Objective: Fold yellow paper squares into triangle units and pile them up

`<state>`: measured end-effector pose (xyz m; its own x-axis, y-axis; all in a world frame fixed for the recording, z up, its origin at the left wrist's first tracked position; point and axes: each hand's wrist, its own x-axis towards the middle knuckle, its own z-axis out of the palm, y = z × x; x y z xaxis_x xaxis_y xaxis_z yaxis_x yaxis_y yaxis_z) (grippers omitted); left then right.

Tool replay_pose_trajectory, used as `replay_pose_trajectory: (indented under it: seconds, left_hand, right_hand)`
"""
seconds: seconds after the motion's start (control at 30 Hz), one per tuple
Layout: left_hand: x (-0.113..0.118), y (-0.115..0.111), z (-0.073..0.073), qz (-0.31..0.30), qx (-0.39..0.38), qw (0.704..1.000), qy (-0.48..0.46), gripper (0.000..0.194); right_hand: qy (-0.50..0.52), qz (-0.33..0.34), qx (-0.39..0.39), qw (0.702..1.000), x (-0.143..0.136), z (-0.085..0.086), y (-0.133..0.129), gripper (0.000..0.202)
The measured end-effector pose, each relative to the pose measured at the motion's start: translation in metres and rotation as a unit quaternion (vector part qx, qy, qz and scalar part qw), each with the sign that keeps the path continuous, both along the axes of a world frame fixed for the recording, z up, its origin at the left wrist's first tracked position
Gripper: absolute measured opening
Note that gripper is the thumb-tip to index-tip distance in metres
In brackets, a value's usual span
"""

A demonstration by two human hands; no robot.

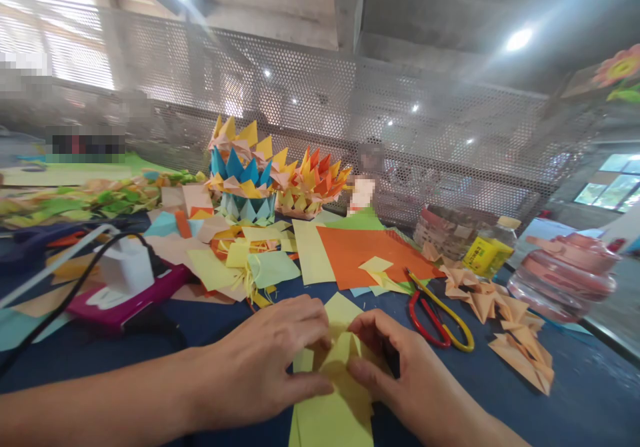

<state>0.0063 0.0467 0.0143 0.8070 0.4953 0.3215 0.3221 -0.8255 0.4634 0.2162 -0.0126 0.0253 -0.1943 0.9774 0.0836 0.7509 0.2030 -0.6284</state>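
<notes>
Yellow-green paper (335,410) lies on the dark blue table in front of me, with a creased, partly folded piece raised between my hands. My left hand (280,354) rests at its left side, fingers curled over the paper and thumb stretched across it. On the right side, my right hand (395,360) pinches the folded piece's edge between thumb and fingers. Beyond the hands a pointed corner of the paper sticks up. Scissors (440,314) with one red and one yellow handle lie just right of my right hand.
Orange paper (370,254) lies beyond my hands. Folded paper crowns (245,180) stand behind. A magenta power strip (125,297) with cables is at left. Folded peach pieces (523,350), a yellow-labelled bottle (490,250) and a pink jug (565,277) are at right.
</notes>
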Motion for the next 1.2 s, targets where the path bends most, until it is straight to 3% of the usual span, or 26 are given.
replay_pose_trajectory:
  seconds: [0.1, 0.27, 0.57, 0.93, 1.2]
  left_hand:
    - [0.000, 0.001, -0.002, -0.011, 0.010, 1.000, -0.002, 0.010]
    - [-0.001, 0.000, -0.002, -0.015, 0.054, 0.998, -0.014, 0.018]
    - [-0.005, -0.014, 0.004, -0.108, 0.184, 0.975, -0.059, 0.016]
    - [-0.002, -0.020, 0.004, -0.072, 0.188, 0.979, 0.014, 0.025]
    - [-0.002, -0.022, 0.002, -0.046, 0.224, 0.974, 0.001, 0.020]
  right_hand:
    - [0.008, 0.010, 0.003, 1.000, 0.002, -0.002, 0.001, 0.023]
    - [-0.027, -0.002, 0.013, 1.000, -0.001, -0.001, 0.002, 0.013]
    - [0.000, -0.052, -0.002, 0.999, 0.001, -0.003, 0.005, 0.010]
    - [-0.047, -0.032, 0.018, 0.998, 0.004, -0.003, 0.007, 0.006]
    - [-0.057, 0.015, 0.075, 0.995, 0.002, 0.000, 0.005, 0.011]
